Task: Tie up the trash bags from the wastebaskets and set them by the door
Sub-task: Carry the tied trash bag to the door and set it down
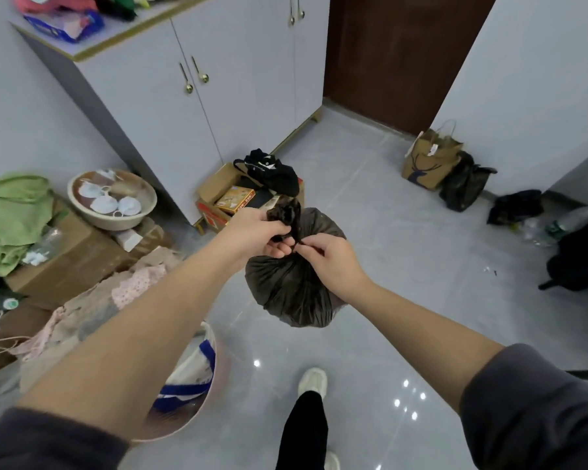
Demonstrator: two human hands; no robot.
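Observation:
A full dark trash bag [292,286] hangs in the air in front of me, held by its gathered neck. My left hand [255,234] grips the bunched top of the bag from the left. My right hand [330,257] pinches a strand of the neck from the right, fingers closed on the plastic. Below my left arm stands a pink wastebasket [214,378] with a blue and white bag inside. By the brown door [387,56] at the far end lie a black trash bag [462,184] and a second black bag [515,206] against the right wall.
A white cabinet [218,96] lines the left wall, with an open cardboard box [218,198] at its foot. Boxes, cloth and a basin of masks [112,198] crowd the left. A paper bag [428,161] stands near the door. A dark backpack [577,259] and bottles sit at right.

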